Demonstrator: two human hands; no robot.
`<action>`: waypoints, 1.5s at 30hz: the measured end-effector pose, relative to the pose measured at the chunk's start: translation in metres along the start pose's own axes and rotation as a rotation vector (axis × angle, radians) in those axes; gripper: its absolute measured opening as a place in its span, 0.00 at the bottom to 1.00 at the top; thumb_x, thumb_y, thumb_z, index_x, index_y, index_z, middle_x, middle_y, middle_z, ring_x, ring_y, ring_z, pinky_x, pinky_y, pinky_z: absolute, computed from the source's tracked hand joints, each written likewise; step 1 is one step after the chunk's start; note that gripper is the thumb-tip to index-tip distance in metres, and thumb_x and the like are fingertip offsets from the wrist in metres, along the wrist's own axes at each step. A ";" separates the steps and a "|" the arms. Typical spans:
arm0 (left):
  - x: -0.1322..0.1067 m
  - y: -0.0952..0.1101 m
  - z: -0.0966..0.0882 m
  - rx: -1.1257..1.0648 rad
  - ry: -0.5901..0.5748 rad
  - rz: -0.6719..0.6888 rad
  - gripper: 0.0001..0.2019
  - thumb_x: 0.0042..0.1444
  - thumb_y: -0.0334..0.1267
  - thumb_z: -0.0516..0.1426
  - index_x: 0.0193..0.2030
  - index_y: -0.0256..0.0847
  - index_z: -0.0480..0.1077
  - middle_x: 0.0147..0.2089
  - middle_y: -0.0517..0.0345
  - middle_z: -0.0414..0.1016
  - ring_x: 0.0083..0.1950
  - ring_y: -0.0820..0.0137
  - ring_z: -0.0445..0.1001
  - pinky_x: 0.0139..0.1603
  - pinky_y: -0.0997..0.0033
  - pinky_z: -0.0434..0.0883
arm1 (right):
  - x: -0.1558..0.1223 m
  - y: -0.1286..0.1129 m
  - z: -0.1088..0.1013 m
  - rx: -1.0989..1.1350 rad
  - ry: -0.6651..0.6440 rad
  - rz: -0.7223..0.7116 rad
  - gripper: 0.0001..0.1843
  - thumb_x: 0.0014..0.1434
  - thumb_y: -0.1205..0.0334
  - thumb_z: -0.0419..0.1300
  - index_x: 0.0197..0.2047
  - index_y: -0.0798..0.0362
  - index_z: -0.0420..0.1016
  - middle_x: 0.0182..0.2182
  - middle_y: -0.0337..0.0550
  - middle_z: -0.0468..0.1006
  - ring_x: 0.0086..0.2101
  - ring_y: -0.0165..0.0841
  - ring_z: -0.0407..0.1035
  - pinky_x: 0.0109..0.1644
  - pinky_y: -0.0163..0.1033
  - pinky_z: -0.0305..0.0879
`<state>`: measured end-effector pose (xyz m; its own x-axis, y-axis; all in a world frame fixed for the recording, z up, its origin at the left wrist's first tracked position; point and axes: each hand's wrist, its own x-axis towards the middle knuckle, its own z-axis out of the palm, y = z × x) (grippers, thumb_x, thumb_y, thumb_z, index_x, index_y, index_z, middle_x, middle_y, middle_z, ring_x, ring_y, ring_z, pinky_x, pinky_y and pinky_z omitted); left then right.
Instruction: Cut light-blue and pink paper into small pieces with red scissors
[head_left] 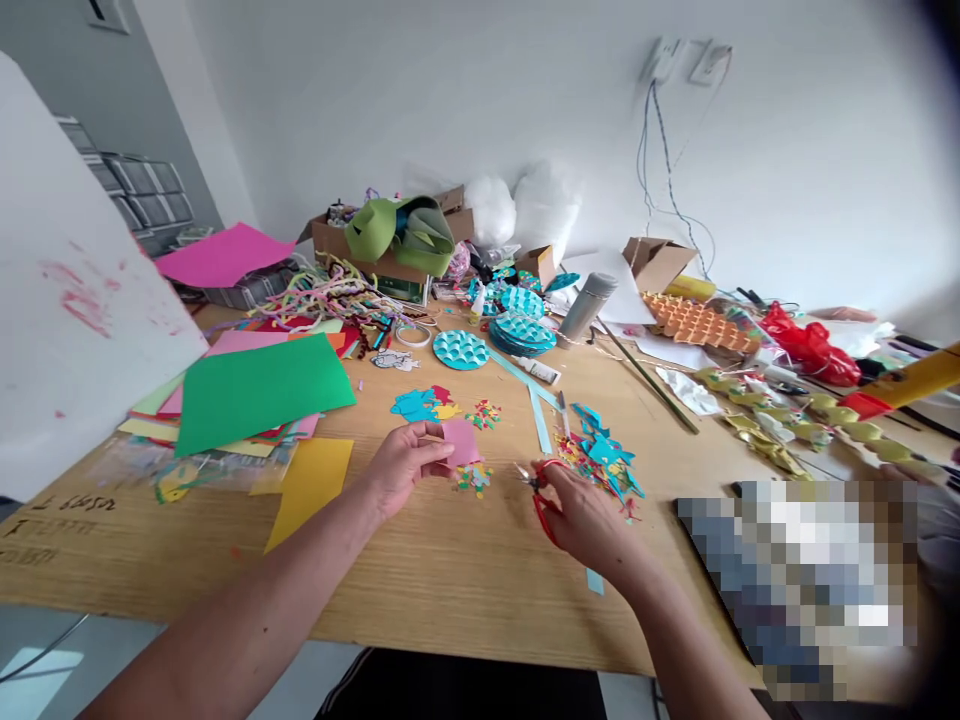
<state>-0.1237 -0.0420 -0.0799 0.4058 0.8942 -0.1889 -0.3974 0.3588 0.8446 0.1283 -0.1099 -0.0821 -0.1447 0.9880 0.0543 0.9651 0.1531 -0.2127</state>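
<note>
A small pink paper piece [460,442] is pinched in my left hand [409,460], between thumb and fingers. My right hand [589,515] grips red-handled scissors [541,490], whose short blades point left toward the paper but stand apart from it. Just below the paper lies a little pile of yellow, green and orange paper bits [474,482]. Behind it are more coloured bits [484,414] and blue, red and yellow cut-out shapes [416,404]. Blue paper scraps [607,450] are heaped beyond my right hand.
Green [266,390] and yellow sheets [309,485] lie at left. Blue scalloped discs [460,349] and a grey cylinder [589,308] stand farther back. A dark-edged, pixelated flat object [720,570] lies at right. Pipe cleaners [330,295], boxes and an orange egg tray [697,325] line the back.
</note>
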 end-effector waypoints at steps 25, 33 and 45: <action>-0.003 0.006 -0.005 0.069 -0.327 -0.023 0.08 0.41 0.34 0.68 0.29 0.37 0.77 0.59 0.45 0.69 0.54 0.56 0.72 0.48 0.61 0.72 | 0.035 -0.114 -0.033 -0.160 -0.073 -0.001 0.11 0.61 0.67 0.52 0.33 0.58 0.75 0.30 0.57 0.81 0.29 0.45 0.77 0.27 0.38 0.60; 0.007 0.015 -0.015 -0.083 -0.044 0.011 0.11 0.39 0.35 0.69 0.31 0.34 0.77 0.35 0.49 0.80 0.36 0.65 0.77 0.41 0.64 0.73 | 0.052 -0.125 -0.031 0.099 -0.017 -0.125 0.09 0.61 0.66 0.53 0.40 0.55 0.75 0.37 0.51 0.81 0.37 0.41 0.77 0.38 0.39 0.69; 0.012 0.030 -0.035 -0.353 0.202 0.049 0.09 0.37 0.31 0.69 0.26 0.35 0.74 0.27 0.56 0.79 0.29 0.70 0.77 0.33 0.73 0.74 | 0.097 -0.065 -0.046 0.253 0.261 -0.197 0.13 0.63 0.65 0.55 0.50 0.55 0.73 0.47 0.51 0.78 0.47 0.40 0.72 0.50 0.44 0.68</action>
<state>-0.1598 -0.0114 -0.0745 0.2237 0.9345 -0.2768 -0.6845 0.3528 0.6379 0.0612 -0.0249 -0.0182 -0.2299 0.9054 0.3568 0.8354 0.3717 -0.4049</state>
